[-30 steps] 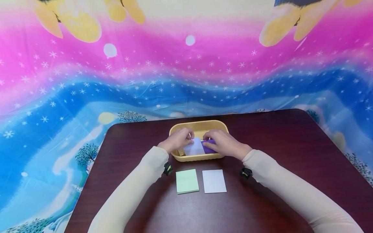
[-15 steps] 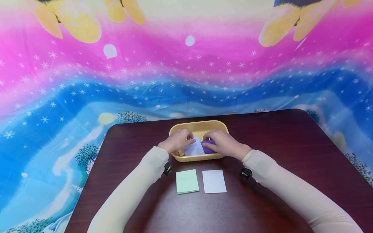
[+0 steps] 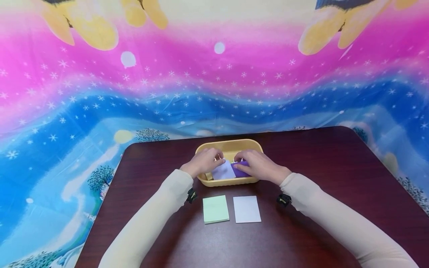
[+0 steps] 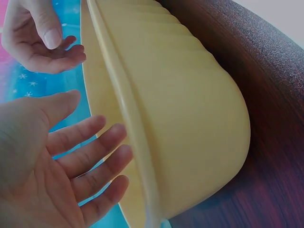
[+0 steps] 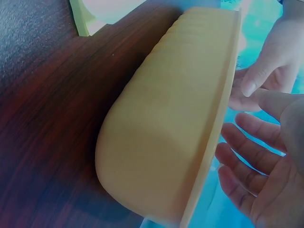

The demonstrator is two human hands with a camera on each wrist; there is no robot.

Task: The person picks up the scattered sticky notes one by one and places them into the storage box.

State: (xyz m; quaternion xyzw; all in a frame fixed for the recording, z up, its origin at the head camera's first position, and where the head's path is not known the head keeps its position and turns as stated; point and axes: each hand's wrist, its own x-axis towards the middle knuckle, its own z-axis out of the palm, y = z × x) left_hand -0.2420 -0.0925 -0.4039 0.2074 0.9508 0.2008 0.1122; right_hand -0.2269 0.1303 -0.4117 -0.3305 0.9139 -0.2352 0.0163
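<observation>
Both hands are over a yellow plastic basket [image 3: 231,182] on the dark table. My left hand [image 3: 202,162] is over its left side, beside a pale lilac square of paper [image 3: 223,172] in the basket. My right hand [image 3: 260,164] is over the right side, next to a purple item [image 3: 240,170] whose kind I cannot tell. In the left wrist view the left hand's fingers [image 4: 90,159] are spread and loosely bent, with nothing between them. The right wrist view shows the right hand's fingers [image 5: 251,161] loosely bent too, holding nothing. The basket wall hides its contents in both wrist views.
In front of the basket lie a light green pad of sticky notes [image 3: 216,209] and a white pad [image 3: 247,209], side by side. The dark red-brown table [image 3: 318,160] has rounded far corners. Behind it hangs a colourful printed cloth [image 3: 214,85].
</observation>
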